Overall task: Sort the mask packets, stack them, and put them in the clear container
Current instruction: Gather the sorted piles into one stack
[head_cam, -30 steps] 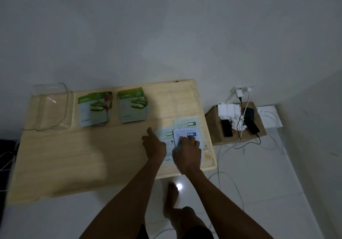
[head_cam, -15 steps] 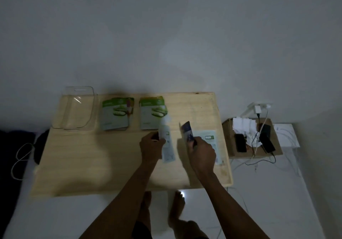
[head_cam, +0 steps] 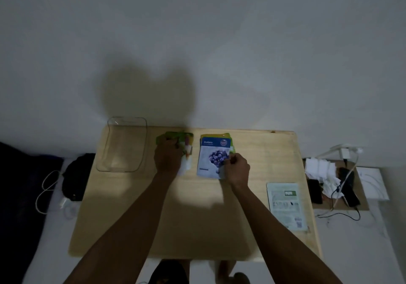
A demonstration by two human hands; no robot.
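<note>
A blue blueberry mask packet (head_cam: pixel 212 155) lies face up on top of a green packet at the back middle of the wooden table (head_cam: pixel 197 224). My right hand (head_cam: pixel 236 169) pinches its lower right corner. My left hand (head_cam: pixel 168 158) presses down on the left pile (head_cam: pixel 186 145), a green packet with a pale packet on it. A clear container (head_cam: pixel 123 145) stands empty at the back left corner. One pale green packet (head_cam: pixel 285 204) lies face down by the table's right edge.
A cardboard box (head_cam: pixel 338 187) with phones, chargers and cables sits on the floor to the right. A dark bag (head_cam: pixel 75 178) and a white cable lie on the floor to the left. The wall runs just behind the table.
Both hands lifted a packet each from the right pile and carried them to the back. The blueberry packet now lies on the right green packet, the other on the left pile.
</note>
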